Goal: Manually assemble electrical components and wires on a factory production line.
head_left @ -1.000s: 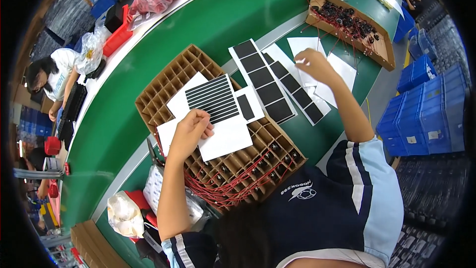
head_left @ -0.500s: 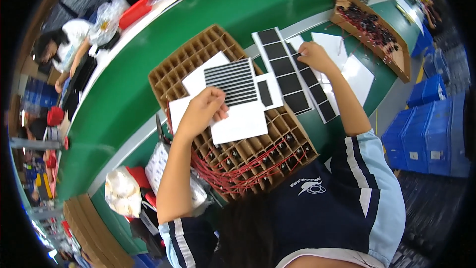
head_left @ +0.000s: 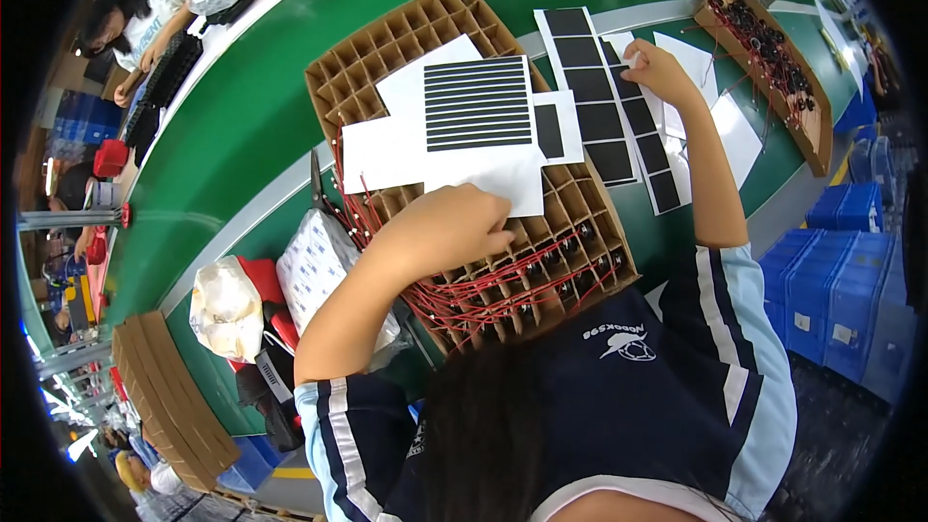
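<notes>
Presently: left hand (head_left: pixel 454 227) curled, fingertips pressing white sheet (head_left: pixel 387 150) on cardboard grid tray (head_left: pixel 387 48); right hand (head_left: pixel 657 68) pinching black sticker strip (head_left: pixel 633 116), green desk (head_left: pixel 251 135).

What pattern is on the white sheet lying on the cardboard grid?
Black horizontal stripes on the white sheet, seen best in the head view.

Factory assembly line — green conveyor belt (head_left: pixel 290 87), blue crates (head_left: pixel 831 290), seated co-workers (head_left: pixel 135 24)
</notes>
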